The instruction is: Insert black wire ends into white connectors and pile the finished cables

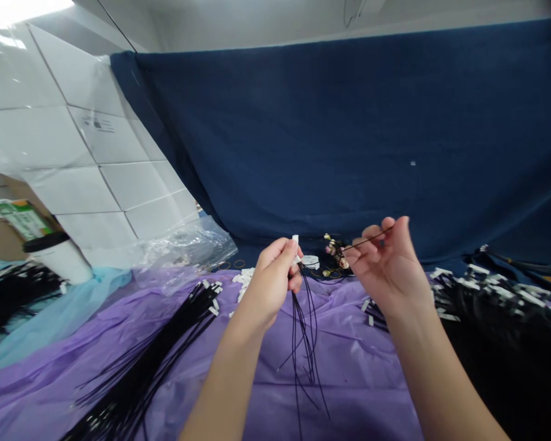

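Observation:
My left hand (pixel 267 283) is closed around a small bunch of thin black cords (pixel 305 334), which hang down below it. A white tag (pixel 296 239) sticks up between the thumb and fingers. To the right, my right hand (pixel 391 269) is raised with its palm partly showing. One thin black cord (pixel 370 240) is pinched between its thumb and fingers and slants down to the left. Whether this cord joins the bunch cannot be made out. White tags (pixel 242 280) lie just behind my left wrist.
A purple cloth (pixel 349 373) covers the work surface. Bundles of tagged black cords lie at the left (pixel 160 349) and right (pixel 491 306). Small artificial flowers (pixel 336 251) sit at the back before a blue curtain (pixel 326 135). White boxes (pixel 78 190) and a white cup (pixel 57 257) stand left.

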The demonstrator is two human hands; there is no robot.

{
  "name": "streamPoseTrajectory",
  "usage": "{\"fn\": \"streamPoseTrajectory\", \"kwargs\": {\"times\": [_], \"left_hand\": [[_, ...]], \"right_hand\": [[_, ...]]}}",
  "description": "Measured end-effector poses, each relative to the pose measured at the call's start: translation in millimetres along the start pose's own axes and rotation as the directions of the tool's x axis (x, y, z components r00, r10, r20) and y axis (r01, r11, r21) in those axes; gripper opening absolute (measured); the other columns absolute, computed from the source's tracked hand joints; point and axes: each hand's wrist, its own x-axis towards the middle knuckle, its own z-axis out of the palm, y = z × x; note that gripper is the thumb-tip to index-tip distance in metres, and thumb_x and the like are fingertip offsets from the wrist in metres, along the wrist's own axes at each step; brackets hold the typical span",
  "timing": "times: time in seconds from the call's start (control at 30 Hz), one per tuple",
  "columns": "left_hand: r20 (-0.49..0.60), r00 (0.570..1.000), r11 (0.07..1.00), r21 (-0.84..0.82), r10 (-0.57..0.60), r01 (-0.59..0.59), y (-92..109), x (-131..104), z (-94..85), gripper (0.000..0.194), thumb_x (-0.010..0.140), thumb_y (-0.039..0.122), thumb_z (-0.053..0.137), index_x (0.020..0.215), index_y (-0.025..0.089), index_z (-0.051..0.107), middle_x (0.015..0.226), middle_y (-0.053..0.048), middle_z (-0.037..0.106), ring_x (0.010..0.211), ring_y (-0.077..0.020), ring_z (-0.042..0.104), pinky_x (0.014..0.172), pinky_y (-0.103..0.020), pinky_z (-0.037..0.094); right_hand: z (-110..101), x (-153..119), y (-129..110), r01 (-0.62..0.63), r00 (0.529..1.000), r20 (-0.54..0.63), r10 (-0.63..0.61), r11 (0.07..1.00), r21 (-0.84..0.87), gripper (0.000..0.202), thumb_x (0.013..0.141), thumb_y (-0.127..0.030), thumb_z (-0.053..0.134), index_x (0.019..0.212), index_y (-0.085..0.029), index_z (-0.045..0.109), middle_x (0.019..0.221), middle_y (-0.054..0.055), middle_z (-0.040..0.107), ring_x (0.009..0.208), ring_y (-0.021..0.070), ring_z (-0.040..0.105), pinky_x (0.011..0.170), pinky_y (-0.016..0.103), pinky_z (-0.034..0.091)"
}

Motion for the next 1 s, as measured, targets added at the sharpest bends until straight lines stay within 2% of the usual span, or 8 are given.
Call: {"fn": "streamPoseTrajectory", "kwargs": {"times": [0.07, 0.13, 0.23, 0.3, 0.37, 0.43, 0.47, 1.0], "left_hand": [[-0.001, 1.0, 1.0, 0.009, 0.001, -0.001, 0.2, -0.7, 0.0, 0.028, 0.092, 0.04, 0.05, 0.076, 0.016, 0.047, 0.061, 0.006, 0.035, 0.043, -0.0023, 0.035, 0.046, -0.018, 0.031], [-0.005, 1.0, 1.0, 0.011, 0.003, -0.003, 0.7, -1.1, -0.4, 0.029, 0.092, 0.04, 0.051, 0.076, 0.016, 0.047, 0.061, 0.006, 0.034, 0.043, -0.0021, 0.034, 0.046, -0.018, 0.031], [-0.016, 1.0, 1.0, 0.013, 0.013, -0.013, 1.6, -0.8, -1.2, 0.029, 0.091, 0.041, 0.051, 0.075, 0.017, 0.048, 0.06, 0.006, 0.033, 0.042, -0.0019, 0.034, 0.045, -0.017, 0.03], [-0.029, 0.999, 1.0, 0.02, 0.025, -0.024, 2.2, -0.4, -1.9, 0.029, 0.091, 0.04, 0.051, 0.074, 0.017, 0.049, 0.059, 0.006, 0.033, 0.041, -0.0017, 0.034, 0.045, -0.016, 0.029], [-0.038, 0.999, 0.999, 0.022, 0.032, -0.031, 2.9, 0.0, -2.6, 0.029, 0.091, 0.04, 0.051, 0.075, 0.017, 0.049, 0.058, 0.006, 0.033, 0.041, -0.0017, 0.034, 0.044, -0.016, 0.028], [-0.041, 0.998, 0.999, 0.011, 0.037, -0.036, 3.7, 0.1, -3.2, 0.027, 0.091, 0.039, 0.051, 0.076, 0.017, 0.05, 0.059, 0.006, 0.034, 0.04, -0.0017, 0.033, 0.044, -0.015, 0.029], [-0.041, 0.998, 0.999, 0.003, 0.037, -0.037, 4.1, 0.0, -3.4, 0.026, 0.091, 0.039, 0.051, 0.076, 0.017, 0.05, 0.059, 0.006, 0.034, 0.04, -0.0016, 0.033, 0.044, -0.015, 0.029], [-0.015, 1.0, 0.998, -0.061, 0.026, -0.027, 8.4, -3.6, -2.4, 0.024, 0.091, 0.037, 0.052, 0.078, 0.017, 0.051, 0.061, 0.005, 0.035, 0.043, -0.002, 0.03, 0.043, -0.014, 0.028]], "right_hand": [[1.1, -1.6, -7.8, 0.043, 0.999, 0.014, -0.044, 0.999, 0.009, 0.024, 0.074, -0.047, 0.076, 0.076, -0.027, 0.063, 0.063, -0.011, 0.056, 0.047, 0.0055, 0.048, 0.044, 0.02, 0.042], [2.8, -5.6, -14.8, 0.062, 0.996, 0.059, -0.062, 0.998, -0.005, 0.026, 0.068, -0.045, 0.081, 0.079, -0.029, 0.064, 0.058, -0.012, 0.05, 0.045, 0.0049, 0.043, 0.038, 0.017, 0.034], [5.2, -14.0, -18.6, 0.083, 0.988, 0.146, -0.052, 0.972, -0.221, 0.025, 0.069, -0.04, 0.082, 0.082, -0.027, 0.066, 0.048, -0.012, 0.035, 0.041, 0.0052, 0.03, 0.036, 0.018, 0.025], [5.5, -18.9, -15.4, 0.141, 0.98, 0.194, -0.055, 0.872, -0.469, 0.018, 0.073, -0.033, 0.078, 0.073, -0.022, 0.064, 0.046, -0.01, 0.032, 0.041, 0.0053, 0.028, 0.039, 0.02, 0.024], [4.6, -22.1, -9.4, 0.255, 0.963, 0.238, -0.123, 0.691, -0.676, 0.021, 0.075, -0.027, 0.074, 0.063, -0.019, 0.06, 0.045, -0.008, 0.035, 0.042, 0.0053, 0.028, 0.041, 0.021, 0.023], [3.2, -23.8, -3.5, 0.35, 0.937, 0.294, -0.19, 0.536, -0.768, 0.023, 0.076, -0.025, 0.072, 0.059, -0.018, 0.057, 0.046, -0.007, 0.038, 0.044, 0.0054, 0.029, 0.042, 0.022, 0.021], [2.5, -24.3, -1.3, 0.372, 0.928, 0.314, -0.199, 0.497, -0.784, 0.024, 0.076, -0.025, 0.071, 0.059, -0.017, 0.057, 0.046, -0.007, 0.038, 0.044, 0.0053, 0.028, 0.042, 0.022, 0.02], [2.3, -24.8, -0.6, 0.396, 0.917, 0.316, -0.243, 0.455, -0.798, 0.023, 0.075, -0.024, 0.069, 0.058, -0.018, 0.055, 0.045, -0.007, 0.035, 0.043, 0.0054, 0.025, 0.042, 0.022, 0.018]]}}
